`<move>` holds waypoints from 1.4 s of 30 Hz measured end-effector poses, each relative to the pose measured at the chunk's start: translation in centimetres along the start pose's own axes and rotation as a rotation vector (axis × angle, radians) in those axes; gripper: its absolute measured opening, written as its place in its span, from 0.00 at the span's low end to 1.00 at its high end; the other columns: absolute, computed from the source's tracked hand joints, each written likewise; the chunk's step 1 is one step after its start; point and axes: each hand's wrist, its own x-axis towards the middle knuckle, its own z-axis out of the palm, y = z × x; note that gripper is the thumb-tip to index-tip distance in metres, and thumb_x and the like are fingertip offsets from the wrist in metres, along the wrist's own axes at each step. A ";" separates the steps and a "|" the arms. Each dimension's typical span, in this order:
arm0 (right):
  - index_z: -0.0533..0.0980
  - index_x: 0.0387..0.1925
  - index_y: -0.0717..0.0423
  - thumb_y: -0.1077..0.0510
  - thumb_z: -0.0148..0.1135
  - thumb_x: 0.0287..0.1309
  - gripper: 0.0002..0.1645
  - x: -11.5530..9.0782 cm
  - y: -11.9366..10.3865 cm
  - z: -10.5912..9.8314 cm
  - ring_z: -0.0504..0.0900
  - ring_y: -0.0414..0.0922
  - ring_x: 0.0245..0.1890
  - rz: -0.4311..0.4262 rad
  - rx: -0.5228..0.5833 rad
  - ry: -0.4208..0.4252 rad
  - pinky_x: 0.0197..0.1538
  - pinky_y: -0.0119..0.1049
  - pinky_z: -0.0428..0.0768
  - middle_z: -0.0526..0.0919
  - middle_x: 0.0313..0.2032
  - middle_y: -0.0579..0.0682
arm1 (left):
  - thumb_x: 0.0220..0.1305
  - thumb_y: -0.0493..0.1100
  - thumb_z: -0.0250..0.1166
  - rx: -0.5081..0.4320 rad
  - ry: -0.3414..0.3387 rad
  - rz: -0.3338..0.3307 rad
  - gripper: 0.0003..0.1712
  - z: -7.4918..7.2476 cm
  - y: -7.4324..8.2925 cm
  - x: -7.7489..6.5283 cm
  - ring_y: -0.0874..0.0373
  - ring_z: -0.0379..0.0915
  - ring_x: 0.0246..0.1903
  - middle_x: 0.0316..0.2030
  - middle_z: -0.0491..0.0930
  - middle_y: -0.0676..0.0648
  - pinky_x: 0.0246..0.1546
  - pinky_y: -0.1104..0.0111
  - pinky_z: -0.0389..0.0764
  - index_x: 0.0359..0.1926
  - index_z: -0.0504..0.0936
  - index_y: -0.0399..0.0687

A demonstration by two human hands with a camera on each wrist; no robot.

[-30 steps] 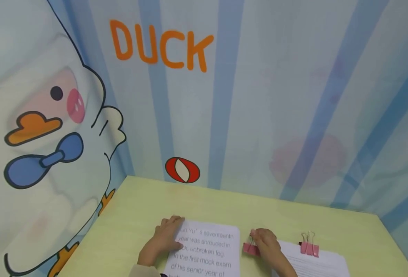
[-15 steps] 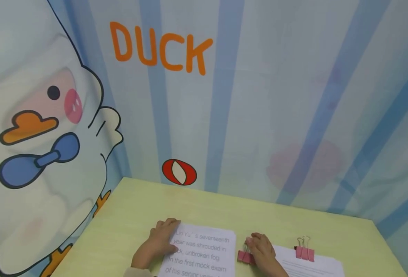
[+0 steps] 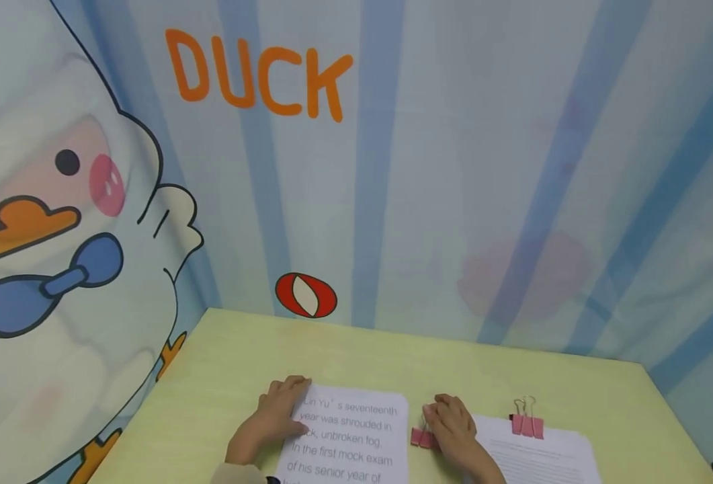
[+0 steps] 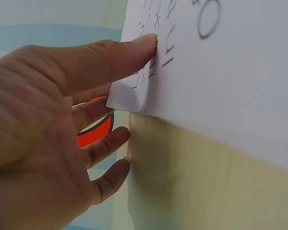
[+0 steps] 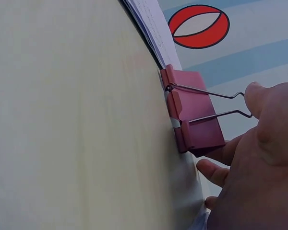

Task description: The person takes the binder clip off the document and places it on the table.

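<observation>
A sheet or stack of white paper with large print (image 3: 347, 437) lies on the table in the head view. At its upper left edge my left hand (image 3: 274, 413) pinches it, the thumb on the printed face in the left wrist view and some fingers behind the page. Just right of the paper, my right hand (image 3: 455, 433) grips a pink binder clip (image 5: 194, 112) by its wire handles. The thumb presses the handle ends; the far fingertips are partly hidden behind the clip. In the head view the hand covers part of this clip (image 3: 419, 437).
To the right lies another paper stack (image 3: 540, 454) with small print, a second pink binder clip (image 3: 527, 425) on its top edge. The pale yellow table (image 3: 332, 346) ends at a fabric backdrop (image 3: 423, 168) with a duck print.
The head view has shifted slightly. My right hand has turned a little further over the pink binder clip, covering more of it. The left hand keeps its place on the paper.
</observation>
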 end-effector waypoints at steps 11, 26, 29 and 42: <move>0.77 0.46 0.67 0.51 0.42 0.79 0.24 -0.2 0.1 -0.1 0.45 0.77 0.69 -0.024 0.004 0.021 0.63 0.76 0.37 0.62 0.65 0.74 | 0.43 0.36 0.81 0.001 0.025 -0.011 0.50 0.4 -0.1 0.3 0.36 0.61 0.63 0.68 0.67 0.37 0.59 0.36 0.63 0.70 0.70 0.35; 0.79 0.41 0.62 0.56 0.50 0.75 0.15 -0.6 0.1 -1.3 0.77 0.59 0.52 -0.143 -0.015 0.111 0.57 0.57 0.72 0.81 0.45 0.56 | 0.57 0.41 0.75 -0.016 0.071 -0.073 0.44 -0.6 1.8 -0.2 0.28 0.58 0.65 0.68 0.62 0.30 0.59 0.33 0.63 0.71 0.65 0.34; 0.79 0.40 0.67 0.59 0.51 0.74 0.14 -0.4 -0.2 -1.5 0.78 0.56 0.48 -0.171 0.055 0.122 0.55 0.54 0.73 0.80 0.40 0.55 | 0.58 0.41 0.75 0.044 0.127 -0.054 0.43 -1.7 3.0 -0.8 0.27 0.59 0.63 0.67 0.62 0.28 0.55 0.33 0.66 0.70 0.66 0.33; 0.76 0.50 0.69 0.54 0.47 0.78 0.20 -1.3 -1.3 -4.2 0.73 0.63 0.59 -0.092 0.145 0.106 0.63 0.61 0.68 0.79 0.52 0.62 | 0.59 0.42 0.73 0.080 0.204 0.093 0.39 -2.0 7.6 -1.2 0.29 0.59 0.65 0.68 0.64 0.32 0.54 0.32 0.65 0.68 0.70 0.36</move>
